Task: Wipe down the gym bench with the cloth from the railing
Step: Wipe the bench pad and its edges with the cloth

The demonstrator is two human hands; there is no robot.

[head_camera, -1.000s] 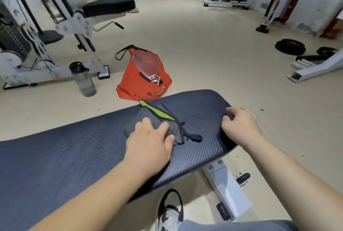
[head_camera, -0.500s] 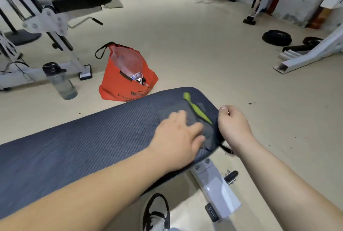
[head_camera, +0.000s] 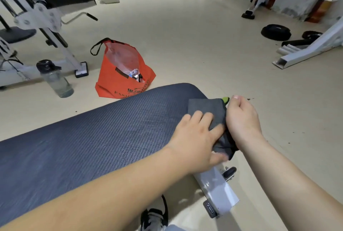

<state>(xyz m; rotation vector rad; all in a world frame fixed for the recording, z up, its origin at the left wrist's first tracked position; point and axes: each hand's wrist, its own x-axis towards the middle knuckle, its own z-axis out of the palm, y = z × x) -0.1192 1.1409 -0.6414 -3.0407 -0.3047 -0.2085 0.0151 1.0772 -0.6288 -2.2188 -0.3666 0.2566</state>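
Pressing cloth (head_camera: 206, 107) to bench (head_camera: 111, 128), left hand (head_camera: 194, 141) flat, right hand (head_camera: 241, 117) curled

My left hand (head_camera: 194, 138) covers the near part of the cloth (head_camera: 206, 108), and its thumb is smeared with blur. My right hand (head_camera: 241, 119) curls its fingers out of my sight, so I cannot tell whether they grip the cloth, the bench (head_camera: 92, 147) or nothing. Cloth and hands hide that end of the pad; the left edge cuts off the other. The bench hides part of the orange bag (head_camera: 118, 82) lettering. The bottle (head_camera: 55, 80) is blurred. The bottom edge cuts off my shoe (head_camera: 154, 217).
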